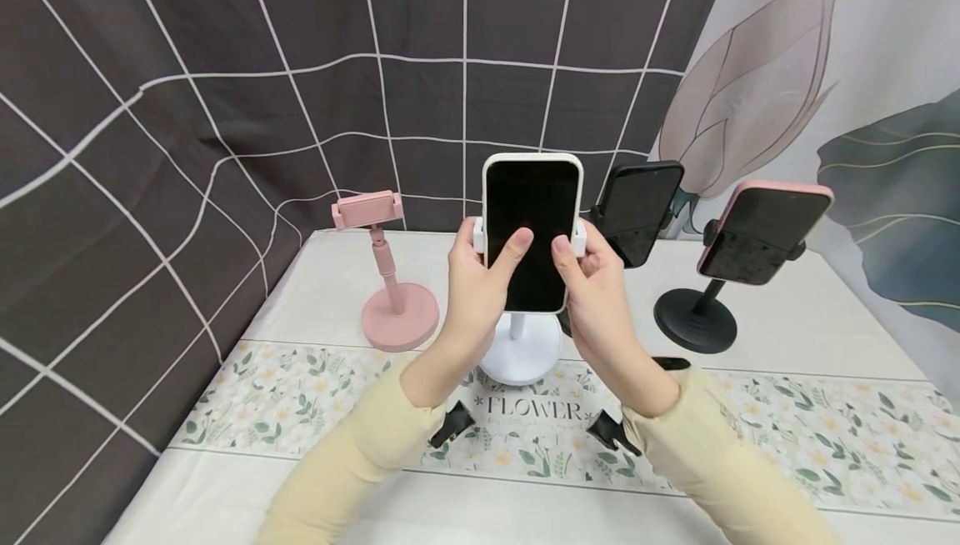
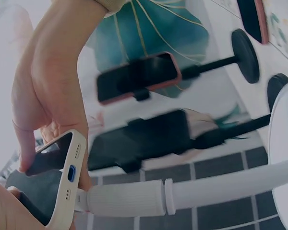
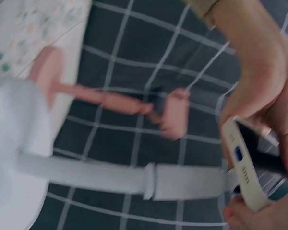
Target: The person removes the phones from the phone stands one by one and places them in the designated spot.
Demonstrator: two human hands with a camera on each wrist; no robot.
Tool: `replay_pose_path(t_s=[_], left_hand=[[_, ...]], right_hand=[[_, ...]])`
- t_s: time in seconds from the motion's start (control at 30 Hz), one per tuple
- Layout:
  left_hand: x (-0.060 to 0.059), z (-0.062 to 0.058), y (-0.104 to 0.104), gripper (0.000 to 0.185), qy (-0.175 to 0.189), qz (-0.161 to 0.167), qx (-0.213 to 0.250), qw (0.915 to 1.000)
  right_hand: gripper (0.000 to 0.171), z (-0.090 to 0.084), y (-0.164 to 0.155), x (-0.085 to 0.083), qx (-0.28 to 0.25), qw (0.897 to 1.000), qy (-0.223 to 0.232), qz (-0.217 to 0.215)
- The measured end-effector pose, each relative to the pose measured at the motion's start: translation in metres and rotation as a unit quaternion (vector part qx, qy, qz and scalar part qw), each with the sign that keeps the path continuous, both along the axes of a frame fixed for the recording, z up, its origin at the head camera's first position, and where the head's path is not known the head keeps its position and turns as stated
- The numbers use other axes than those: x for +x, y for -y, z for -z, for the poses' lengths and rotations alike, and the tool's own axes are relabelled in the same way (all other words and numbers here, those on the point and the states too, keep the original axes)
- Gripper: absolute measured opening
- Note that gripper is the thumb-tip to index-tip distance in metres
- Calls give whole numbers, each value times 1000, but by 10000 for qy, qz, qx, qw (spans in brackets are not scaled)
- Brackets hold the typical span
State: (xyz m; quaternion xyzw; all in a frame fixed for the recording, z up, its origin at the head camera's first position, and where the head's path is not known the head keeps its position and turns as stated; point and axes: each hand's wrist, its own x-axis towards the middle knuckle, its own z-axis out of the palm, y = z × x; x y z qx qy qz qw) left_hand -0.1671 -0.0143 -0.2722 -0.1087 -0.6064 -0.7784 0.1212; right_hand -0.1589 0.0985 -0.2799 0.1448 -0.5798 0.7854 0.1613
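A phone in a white case (image 1: pixel 532 195) stands upright in the clamp of a white phone stand (image 1: pixel 521 359), its dark screen facing me. My left hand (image 1: pixel 480 282) grips the phone's left side and clamp end, thumb on the screen. On the other side my right hand (image 1: pixel 600 287) holds it the same way, its thumb also on the glass. In the right wrist view the phone's bottom edge (image 3: pixel 245 165) shows its charging port, close to the top of the white post (image 3: pixel 192 183). The fingers behind the phone are mostly hidden.
A pink phone stand (image 1: pixel 400 317) with a bare clamp is at the left. To the right, a black phone (image 1: pixel 637 212) and a pink-cased phone (image 1: pixel 768 232) sit in black stands. Another pink-edged phone (image 2: pixel 253 19) lies on the table. A dark gridded cloth (image 1: pixel 420 99) hangs behind.
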Motion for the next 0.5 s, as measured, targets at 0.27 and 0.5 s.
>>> replay_pose_path(t_s=[0.27, 0.5], left_hand=[[29, 0, -2, 24, 16, 327, -63, 9994], [37, 21, -9, 27, 302, 307, 80, 9990]], right_hand=[[6, -1, -8, 33, 103, 9998, 163, -3], [22, 19, -16, 39, 251, 9990, 352, -123]])
